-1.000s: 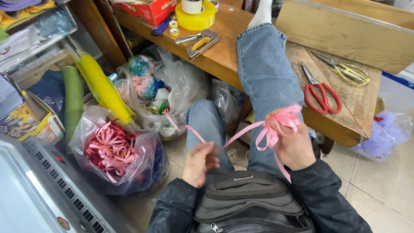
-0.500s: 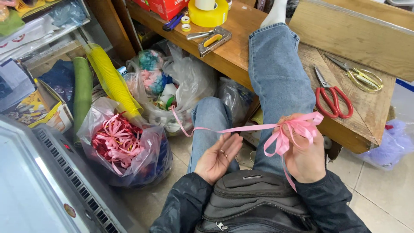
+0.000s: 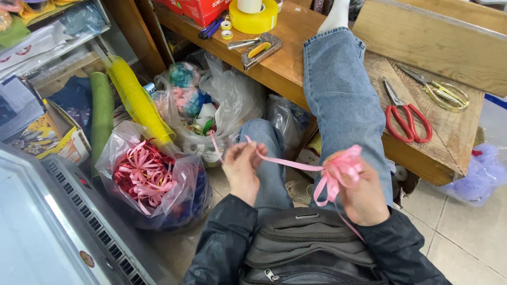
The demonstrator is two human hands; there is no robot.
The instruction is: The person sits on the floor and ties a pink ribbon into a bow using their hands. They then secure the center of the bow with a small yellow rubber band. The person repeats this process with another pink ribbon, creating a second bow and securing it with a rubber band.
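Right hand [image 3: 363,194], fingers closed around a looped pink ribbon bow [image 3: 340,170], held above the right thigh. Left hand [image 3: 242,170], fingertips pinched on the pink ribbon strand [image 3: 288,162] that runs taut from the bow; the strand's free end [image 3: 214,145] curls beyond the left hand. A black bag [image 3: 306,248] lies on the lap, directly below the bow. To the left of the bow, on the floor, a clear plastic bag [image 3: 153,182] holds pink and red ribbon bows; behind it stand a yellow roll [image 3: 136,103] and a green roll [image 3: 101,113]. Beyond the bow, the right leg rests on a wooden bench [image 3: 288,66] bearing red-handled scissors [image 3: 405,113], gold-handled scissors [image 3: 438,89], a staple gun [image 3: 260,50] and a yellow tape roll [image 3: 254,20].
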